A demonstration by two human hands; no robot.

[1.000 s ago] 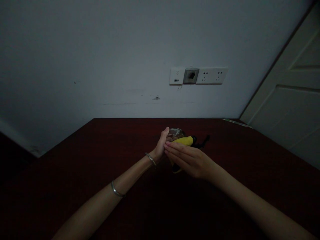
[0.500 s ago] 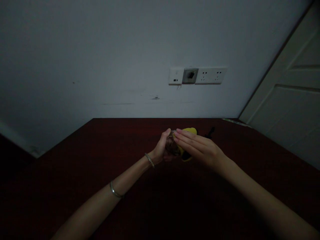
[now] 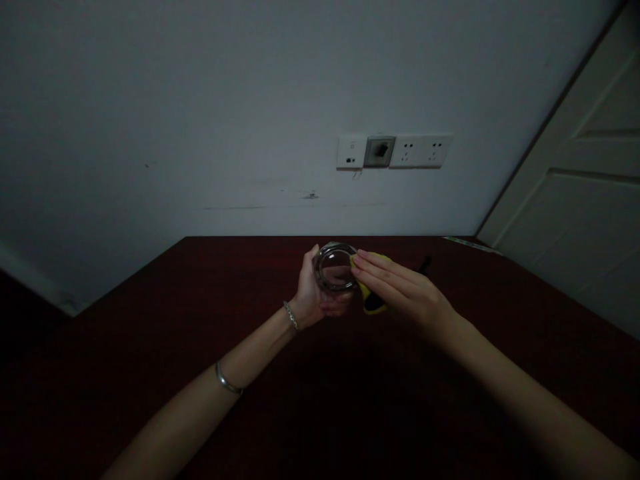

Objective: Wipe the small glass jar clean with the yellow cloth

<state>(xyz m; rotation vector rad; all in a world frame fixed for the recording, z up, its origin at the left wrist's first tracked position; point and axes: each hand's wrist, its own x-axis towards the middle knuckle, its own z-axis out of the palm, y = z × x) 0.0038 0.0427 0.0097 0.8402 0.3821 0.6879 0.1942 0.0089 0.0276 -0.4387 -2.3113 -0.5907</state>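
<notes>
My left hand is wrapped round a clear round glass container, perhaps a cup or jar, held above the table with its thick circular end tilted up toward me. Through the glass, parts of my left fingers show. My right hand, its fingers straight and together, presses a yellow and black cloth against the glass's right edge. Most of the cloth is hidden under that hand. Just beyond my right hand a small black thing sticks out; I cannot tell what it is or whether it joins the cloth.
A dark red-brown table reaches back to a pale wall. Sockets and switch plates are fixed on the wall. At the right stands a white panelled door, with a thin pale strip along the table's far right edge.
The glass has turned, so its round end now faces me, and my left hand has shifted slightly left. The right hand and cloth stay at its right side.
</notes>
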